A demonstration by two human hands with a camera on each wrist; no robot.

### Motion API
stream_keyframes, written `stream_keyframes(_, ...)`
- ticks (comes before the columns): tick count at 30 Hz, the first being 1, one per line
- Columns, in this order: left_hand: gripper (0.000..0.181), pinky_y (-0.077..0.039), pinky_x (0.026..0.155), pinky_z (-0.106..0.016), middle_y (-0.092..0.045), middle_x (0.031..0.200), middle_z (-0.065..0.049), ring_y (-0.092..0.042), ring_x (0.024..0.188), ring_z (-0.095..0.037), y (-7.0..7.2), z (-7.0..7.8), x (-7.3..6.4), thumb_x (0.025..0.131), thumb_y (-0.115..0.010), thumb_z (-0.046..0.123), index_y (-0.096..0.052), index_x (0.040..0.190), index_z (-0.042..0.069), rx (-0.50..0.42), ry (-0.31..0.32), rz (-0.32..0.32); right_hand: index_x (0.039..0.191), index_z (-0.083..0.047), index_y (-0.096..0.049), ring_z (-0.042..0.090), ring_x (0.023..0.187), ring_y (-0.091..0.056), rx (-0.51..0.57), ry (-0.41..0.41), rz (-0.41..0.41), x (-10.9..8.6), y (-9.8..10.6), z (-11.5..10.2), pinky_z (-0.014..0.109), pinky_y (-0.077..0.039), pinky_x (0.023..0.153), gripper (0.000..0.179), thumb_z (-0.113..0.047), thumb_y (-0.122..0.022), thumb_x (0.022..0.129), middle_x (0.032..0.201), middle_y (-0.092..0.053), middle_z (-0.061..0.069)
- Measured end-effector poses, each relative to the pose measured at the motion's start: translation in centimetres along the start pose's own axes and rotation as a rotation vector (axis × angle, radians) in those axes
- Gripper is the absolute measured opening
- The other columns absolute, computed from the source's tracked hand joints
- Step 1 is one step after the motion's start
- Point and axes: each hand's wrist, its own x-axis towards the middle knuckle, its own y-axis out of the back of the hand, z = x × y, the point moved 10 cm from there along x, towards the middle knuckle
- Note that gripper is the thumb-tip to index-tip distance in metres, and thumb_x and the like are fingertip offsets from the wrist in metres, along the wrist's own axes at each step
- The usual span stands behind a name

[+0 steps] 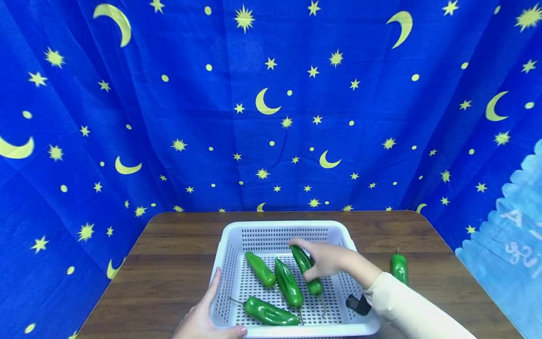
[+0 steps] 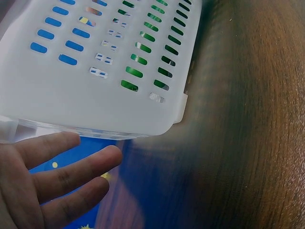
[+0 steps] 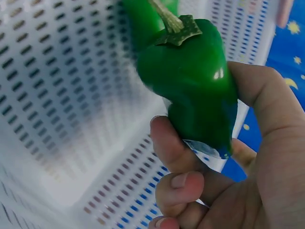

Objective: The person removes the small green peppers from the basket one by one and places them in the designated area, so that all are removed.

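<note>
Your right hand (image 1: 323, 259) pinches a green pepper (image 1: 301, 261) between thumb and fingers (image 3: 171, 145) inside the white basket (image 1: 279, 225), beside three other peppers (image 1: 288, 282). Your left hand (image 1: 203, 315), fingers spread, touches the basket's near-left corner; another pepper (image 1: 399, 267) lies on the counter (image 1: 178, 263) to the right.

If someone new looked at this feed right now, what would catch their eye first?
Probably the blue moon-and-star cloth filling the background. Next, the white basket on the brown table, with the right hand gripping a glossy green pepper inside it. Then the lone pepper lying outside, to the basket's right.
</note>
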Motion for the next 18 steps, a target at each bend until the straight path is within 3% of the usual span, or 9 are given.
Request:
stream_keyframes(10, 0.133, -0.058, 0.089, -0.049, -0.046, 0.144, -0.034, -0.068, 0.102, -0.025, -0.1, -0.5, 0.2, 0.070, -0.089, 0.033, 0.009, 0.160, 0.031, -0.022, 0.027, -0.017, 0.154, -0.021, -0.027, 0.013, 0.082, -0.060, 0.097, 0.111, 0.067, -1.4, 4.1, -1.1, 0.029, -0.054, 0.069, 0.093, -0.029, -0.081, 0.078, 0.103, -0.061, 0.002)
stream_keyframes(14, 0.134, -0.057, 0.090, -0.053, -0.046, 0.144, -0.033, -0.067, 0.103, -0.025, -0.2, -0.8, 0.2, 0.070, -0.090, 0.036, 0.010, 0.159, 0.034, -0.022, 0.064, -0.021, 0.155, -0.023, -0.024, 0.015, 0.086, -0.063, 0.167, 0.126, 0.081, -1.9, 5.1, -0.7, 0.029, -0.056, 0.071, 0.093, -0.029, -0.080, 0.081, 0.109, -0.062, 0.004)
stream_keyframes(18, 0.134, -0.058, 0.088, -0.051, -0.049, 0.141, -0.033, -0.068, 0.101, -0.024, -0.1, -0.7, 0.2, 0.069, -0.090, 0.037, 0.009, 0.159, 0.034, -0.004, 0.053, -0.007, 0.155, -0.027, -0.024, 0.018, 0.089, -0.065, 0.209, 0.112, 0.105, -2.7, 6.4, -0.2, 0.032, -0.058, 0.073, 0.091, -0.031, -0.079, 0.082, 0.114, -0.063, 0.008)
